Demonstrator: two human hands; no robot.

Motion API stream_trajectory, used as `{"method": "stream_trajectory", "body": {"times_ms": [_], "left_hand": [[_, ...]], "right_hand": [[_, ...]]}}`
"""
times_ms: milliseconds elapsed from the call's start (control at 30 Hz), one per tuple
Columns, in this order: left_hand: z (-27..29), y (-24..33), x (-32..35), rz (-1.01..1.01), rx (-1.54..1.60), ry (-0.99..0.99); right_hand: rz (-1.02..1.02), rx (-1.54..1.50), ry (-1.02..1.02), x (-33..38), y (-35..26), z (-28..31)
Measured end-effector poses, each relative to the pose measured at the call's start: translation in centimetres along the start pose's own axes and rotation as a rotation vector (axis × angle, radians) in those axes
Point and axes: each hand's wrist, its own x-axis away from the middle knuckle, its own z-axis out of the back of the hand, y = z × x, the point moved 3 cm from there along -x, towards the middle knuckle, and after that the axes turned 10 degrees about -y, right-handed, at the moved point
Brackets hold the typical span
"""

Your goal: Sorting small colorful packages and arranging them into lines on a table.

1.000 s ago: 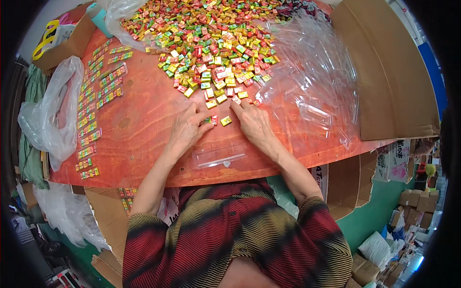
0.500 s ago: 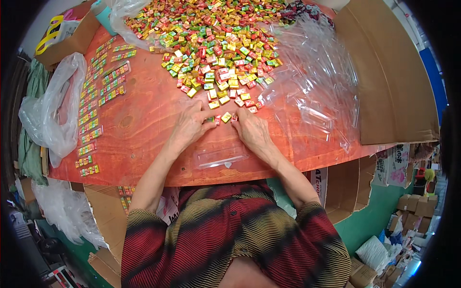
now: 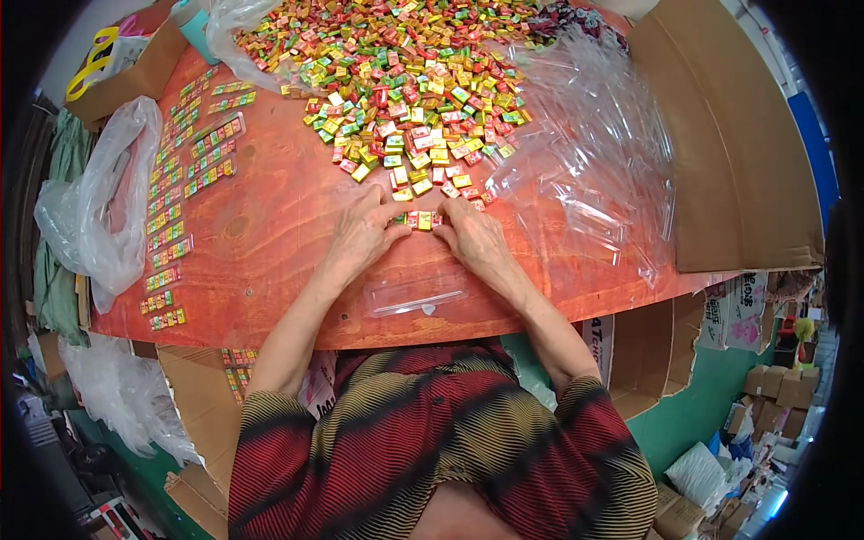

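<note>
Head view: row of boxes (image 3: 424, 220) in narrow pinch between left hand (image 3: 364, 230) and right hand (image 3: 475, 236)

glossy blocks (image 3: 424, 220), shiny plastic packaging (image 3: 594, 144), grained wood tabletop (image 3: 270, 270), matt cardboard (image 3: 733, 144)

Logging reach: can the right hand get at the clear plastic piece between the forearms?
Probably yes: nothing covers the clear plastic piece, though the right hand is at the small blocks.
</note>
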Motion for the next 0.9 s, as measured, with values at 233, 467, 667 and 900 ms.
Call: {"method": "stream_trajectory", "body": {"times_ms": [233,467,667,900], "left_hand": [[0.6,-0.4,0.7,0.001,0.097,-0.011],[0.7,-0.4,1.3,0.02,0.113,-0.036],[0.3,0.3,1.3,0.092,0.104,-0.065],[0.2,0.1,1.0,0.032,0.101,-0.008]], "right_hand": [[-0.062,0.015,0.002,0.5,-1.5,1.2],[-0.056,0.04,0.061,1.2,-0.3,0.5],[-0.031,0.091,0.035,0.9,-0.2,-0.6],[-0.018,0.053,0.094,1.2,-1.3,0.1]]}}
